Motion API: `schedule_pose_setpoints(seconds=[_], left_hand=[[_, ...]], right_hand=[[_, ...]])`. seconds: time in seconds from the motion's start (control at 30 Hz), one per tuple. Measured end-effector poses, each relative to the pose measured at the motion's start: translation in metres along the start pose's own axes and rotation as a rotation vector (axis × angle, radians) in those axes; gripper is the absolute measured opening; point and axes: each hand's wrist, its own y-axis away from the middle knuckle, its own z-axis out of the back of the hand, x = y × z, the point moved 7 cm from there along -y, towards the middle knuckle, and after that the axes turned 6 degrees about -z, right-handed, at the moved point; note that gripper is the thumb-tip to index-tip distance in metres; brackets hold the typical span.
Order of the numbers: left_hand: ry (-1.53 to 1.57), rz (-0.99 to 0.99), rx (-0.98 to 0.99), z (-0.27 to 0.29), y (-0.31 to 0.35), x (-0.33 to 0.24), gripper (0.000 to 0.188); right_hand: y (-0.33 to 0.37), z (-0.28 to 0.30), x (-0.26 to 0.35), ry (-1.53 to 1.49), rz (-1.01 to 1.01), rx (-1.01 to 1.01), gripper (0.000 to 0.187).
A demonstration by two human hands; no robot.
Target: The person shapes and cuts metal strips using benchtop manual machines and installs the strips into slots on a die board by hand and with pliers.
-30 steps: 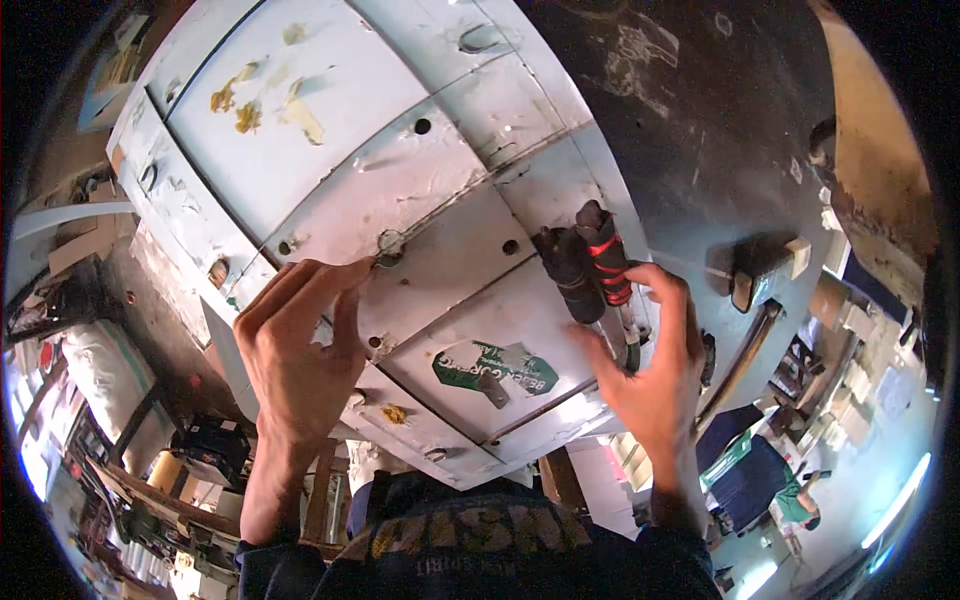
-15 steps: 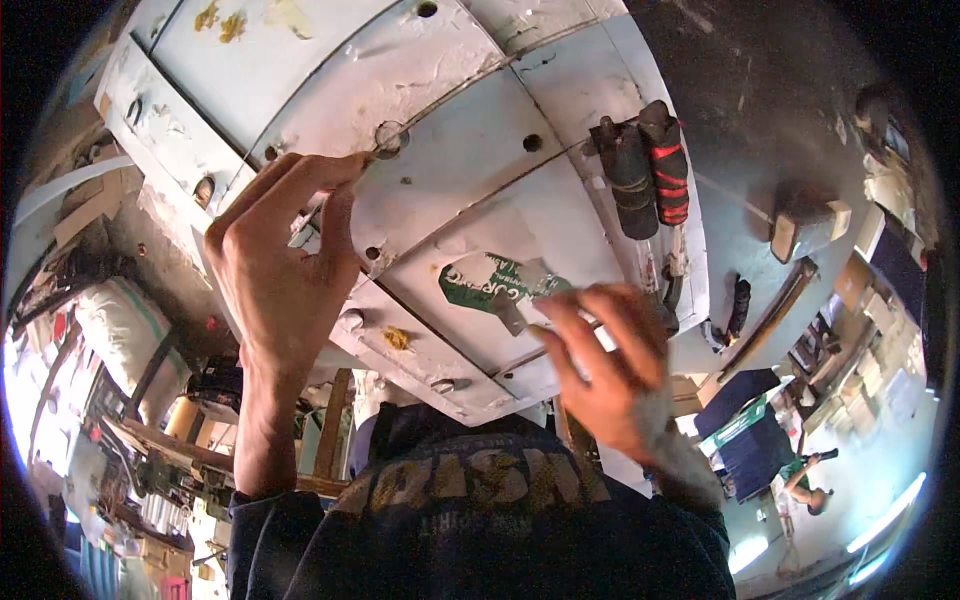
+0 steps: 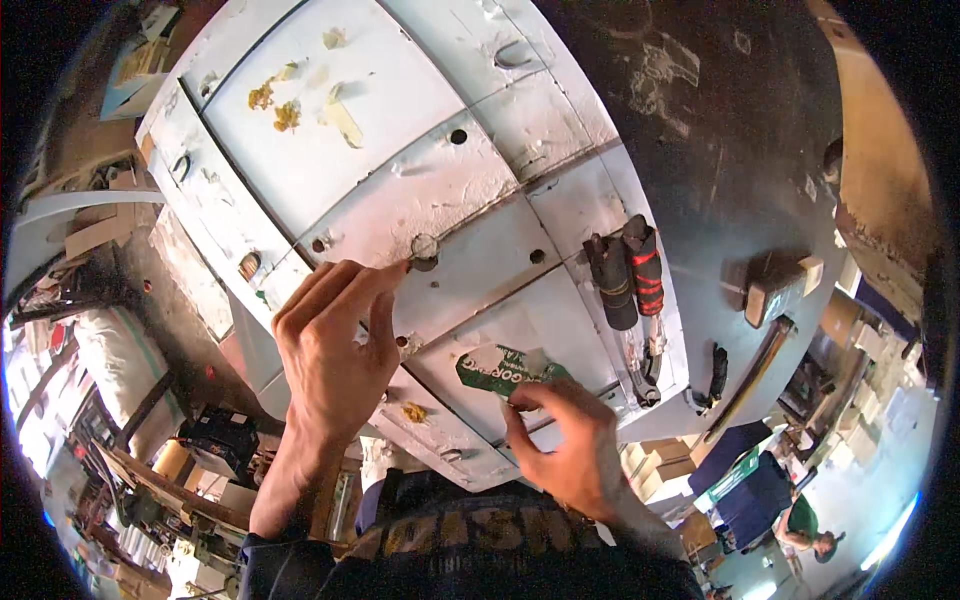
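A large white panel with seams and round holes lies in front of me. My left hand hovers over it, thumb and forefinger pinched beside a hole with a small clear round piece at its rim. Whatever those fingertips hold is too small to make out. Lower on the panel lies a torn green and clear printed plastic piece. My right hand is closed in a pinch at its lower edge, with the fingers hiding what is between them. Two black-wrapped handles, one banded red, rest right of it.
Yellow-brown smears mark the panel's upper part. On the dark surface to the right stand a wooden block and a long curved strip. A white sack sits at left. Another person is at the lower right.
The view has shifted, so the panel sits lower in it. My right hand has gone from loosely spread, blurred fingers to a pinch by the green piece. The left hand keeps its pinch.
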Motion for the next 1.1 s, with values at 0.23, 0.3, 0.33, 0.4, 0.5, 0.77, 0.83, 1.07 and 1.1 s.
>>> schedule_pose_setpoints(seconds=[0.23, 0.3, 0.33, 0.4, 0.5, 0.77, 0.83, 1.07, 1.1], left_hand=[[0.044, 0.059, 0.044, 0.002, -0.005, 0.002, 0.028], [0.046, 0.064, 0.058, 0.000, -0.006, 0.003, 0.027], [0.045, 0.056, 0.046, -0.001, -0.005, 0.003, 0.027], [0.045, 0.049, 0.036, -0.003, -0.004, 0.004, 0.028], [0.081, 0.032, 0.009, -0.001, -0.005, 0.005, 0.027], [0.083, 0.047, 0.034, 0.000, -0.006, 0.005, 0.024], [0.078, 0.046, 0.042, 0.000, -0.006, 0.005, 0.023], [0.070, 0.054, 0.048, 0.001, -0.005, 0.005, 0.023], [0.071, 0.053, 0.049, 0.000, -0.006, 0.005, 0.023]], right_hand=[[-0.057, 0.064, 0.019, -0.558, 0.084, -0.232, 0.014], [-0.073, 0.070, 0.034, -0.467, 0.056, -0.296, 0.011], [-0.079, 0.067, 0.036, -0.470, 0.056, -0.297, 0.011], [-0.087, 0.064, 0.034, -0.375, -0.020, -0.383, 0.016], [-0.093, 0.062, 0.038, -0.099, -0.068, -0.429, 0.021], [-0.111, 0.061, 0.034, -0.065, -0.102, -0.409, 0.020], [-0.111, 0.062, 0.033, -0.094, -0.131, -0.393, 0.021], [-0.113, 0.059, 0.026, -0.213, -0.192, -0.342, 0.022], [-0.113, 0.059, 0.025, -0.213, -0.193, -0.343, 0.022]])
